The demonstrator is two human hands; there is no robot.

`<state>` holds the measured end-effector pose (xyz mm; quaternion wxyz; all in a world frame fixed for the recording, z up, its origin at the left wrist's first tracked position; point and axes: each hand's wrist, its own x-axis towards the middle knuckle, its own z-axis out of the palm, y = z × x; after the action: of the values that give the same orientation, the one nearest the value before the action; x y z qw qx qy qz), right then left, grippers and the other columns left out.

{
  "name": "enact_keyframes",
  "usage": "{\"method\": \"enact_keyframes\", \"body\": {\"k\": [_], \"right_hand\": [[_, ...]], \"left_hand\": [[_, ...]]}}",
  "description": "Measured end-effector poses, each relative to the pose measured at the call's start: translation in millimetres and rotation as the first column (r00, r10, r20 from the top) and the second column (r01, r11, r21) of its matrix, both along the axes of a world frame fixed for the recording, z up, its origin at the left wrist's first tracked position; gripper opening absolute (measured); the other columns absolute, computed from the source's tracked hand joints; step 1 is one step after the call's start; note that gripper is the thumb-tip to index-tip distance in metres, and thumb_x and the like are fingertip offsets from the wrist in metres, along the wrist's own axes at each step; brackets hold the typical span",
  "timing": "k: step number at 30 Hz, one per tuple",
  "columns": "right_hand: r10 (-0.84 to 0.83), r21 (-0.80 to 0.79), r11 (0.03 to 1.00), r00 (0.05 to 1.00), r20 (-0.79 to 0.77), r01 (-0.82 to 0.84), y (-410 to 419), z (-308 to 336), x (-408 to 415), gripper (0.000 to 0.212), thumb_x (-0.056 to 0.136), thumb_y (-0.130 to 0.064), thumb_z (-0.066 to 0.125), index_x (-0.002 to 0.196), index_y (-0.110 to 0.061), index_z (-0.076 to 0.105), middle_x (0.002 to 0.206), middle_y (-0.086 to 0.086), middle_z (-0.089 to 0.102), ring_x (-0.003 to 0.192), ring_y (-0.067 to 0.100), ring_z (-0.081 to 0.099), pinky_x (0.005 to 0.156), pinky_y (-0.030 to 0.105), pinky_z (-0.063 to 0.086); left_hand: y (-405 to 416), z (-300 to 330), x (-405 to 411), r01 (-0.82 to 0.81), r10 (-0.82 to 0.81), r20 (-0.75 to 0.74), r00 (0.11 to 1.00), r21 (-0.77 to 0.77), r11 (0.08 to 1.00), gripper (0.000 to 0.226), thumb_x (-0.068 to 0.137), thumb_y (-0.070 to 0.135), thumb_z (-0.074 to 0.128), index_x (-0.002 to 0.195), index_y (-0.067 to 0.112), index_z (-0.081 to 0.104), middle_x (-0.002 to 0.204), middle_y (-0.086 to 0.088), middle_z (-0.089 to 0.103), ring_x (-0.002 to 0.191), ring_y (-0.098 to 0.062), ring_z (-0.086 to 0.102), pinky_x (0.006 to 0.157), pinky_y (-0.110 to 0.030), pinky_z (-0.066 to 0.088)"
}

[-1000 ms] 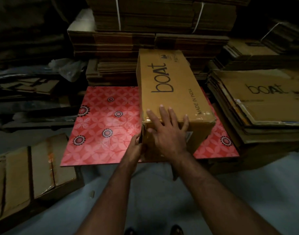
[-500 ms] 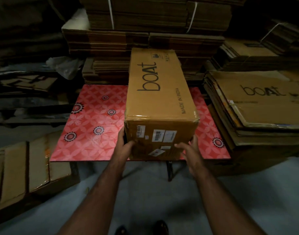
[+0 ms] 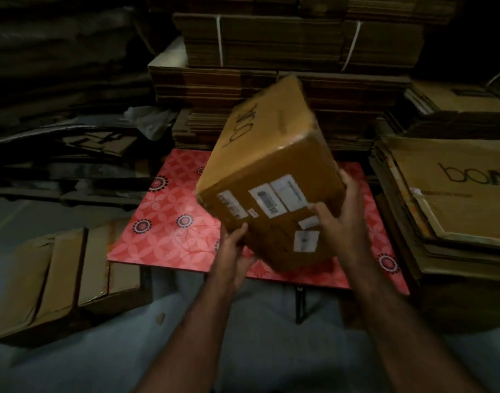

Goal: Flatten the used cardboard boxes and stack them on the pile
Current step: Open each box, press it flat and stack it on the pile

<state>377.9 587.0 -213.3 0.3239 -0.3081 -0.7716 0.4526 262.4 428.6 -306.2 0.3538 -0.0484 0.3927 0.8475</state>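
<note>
Fingers (image 3: 318,209) of both my hands gripped the boat carton (image 3: 268,177), now lifted and tilted off the red table (image 3: 163,231), still unflattened.

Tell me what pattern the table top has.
Red table top with pale petal shapes and dark round flower medallions, seen in the head view.

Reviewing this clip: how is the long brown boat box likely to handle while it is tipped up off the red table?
The box probably feels light for its size: the left hand and right hand hold it tilted by one end alone. It looks stiff, with walls unbuckled. Taped faces may be a little slippery, so it could slide toward the red table.
</note>
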Motion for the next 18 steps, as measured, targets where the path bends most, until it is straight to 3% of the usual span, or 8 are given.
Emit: {"method": "enact_keyframes", "body": {"k": [3, 6, 8, 12, 18], "right_hand": [[0.018, 0.449, 0.867, 0.915, 0.404, -0.215, -17.0, 46.2, -31.4, 0.081, 0.085, -0.056, 0.062, 0.155, -0.041, 0.024, 0.161, -0.003, 0.032, 0.147, 0.021, 0.030, 0.118, 0.062, 0.016], [-0.011, 0.580, 0.684, 0.790, 0.613, -0.442, -43.4, 61.5, -58.5, 0.075, 0.094, -0.052, 0.059, 0.157, -0.041, 0.021, 0.162, -0.003, 0.031, 0.147, 0.024, 0.029, 0.118, 0.059, 0.018], [-0.015, 0.587, 0.647, 0.762, 0.647, -0.486, -53.6, 56.8, -67.5, 0.076, 0.095, -0.048, 0.060, 0.158, -0.041, 0.018, 0.163, -0.002, 0.028, 0.149, 0.025, 0.026, 0.119, 0.061, 0.018], [-0.017, 0.563, 0.703, 0.781, 0.624, -0.435, -42.8, 42.5, -68.6, 0.076, 0.096, -0.033, 0.064, 0.156, -0.044, 0.018, 0.163, -0.005, 0.029, 0.148, 0.023, 0.026, 0.119, 0.060, 0.018], [-0.024, 0.608, 0.660, 0.797, 0.604, -0.441, -39.7, 2.2, -62.3, 0.073, 0.102, -0.029, 0.056, 0.157, -0.046, 0.012, 0.166, -0.009, 0.023, 0.151, 0.019, 0.021, 0.118, 0.059, 0.012]], "left_hand": [[8.3, -17.6, 22.5, -0.019, 0.011, 0.179, 0.984, 0.042, 0.999, 0.047, 0.090, 0.014, 0.062, 0.137, 0.019, 0.058, 0.122, -0.010, 0.071, 0.113, -0.031, 0.066, 0.095, -0.068, 0.049], [18.3, -29.4, 43.4, 0.022, -0.010, 0.284, 0.959, -0.038, 0.999, 0.051, 0.086, 0.016, 0.064, 0.137, 0.013, 0.059, 0.132, -0.018, 0.066, 0.119, -0.040, 0.063, 0.094, -0.063, 0.053], [20.9, -32.9, 46.0, 0.003, 0.021, 0.304, 0.952, -0.077, 0.997, 0.053, 0.085, 0.015, 0.064, 0.138, 0.012, 0.058, 0.132, -0.021, 0.065, 0.119, -0.040, 0.062, 0.089, -0.056, 0.058], [21.5, -38.1, 34.5, -0.018, 0.053, 0.292, 0.955, -0.124, 0.992, 0.050, 0.090, 0.014, 0.058, 0.140, 0.014, 0.055, 0.133, -0.018, 0.063, 0.122, -0.039, 0.058, 0.081, -0.051, 0.060], [22.5, -52.3, 31.9, 0.001, 0.058, 0.323, 0.945, -0.181, 0.984, 0.033, 0.094, 0.007, 0.050, 0.125, 0.010, 0.062, 0.124, -0.016, 0.067, 0.121, -0.035, 0.058, 0.098, -0.051, 0.052]]}}
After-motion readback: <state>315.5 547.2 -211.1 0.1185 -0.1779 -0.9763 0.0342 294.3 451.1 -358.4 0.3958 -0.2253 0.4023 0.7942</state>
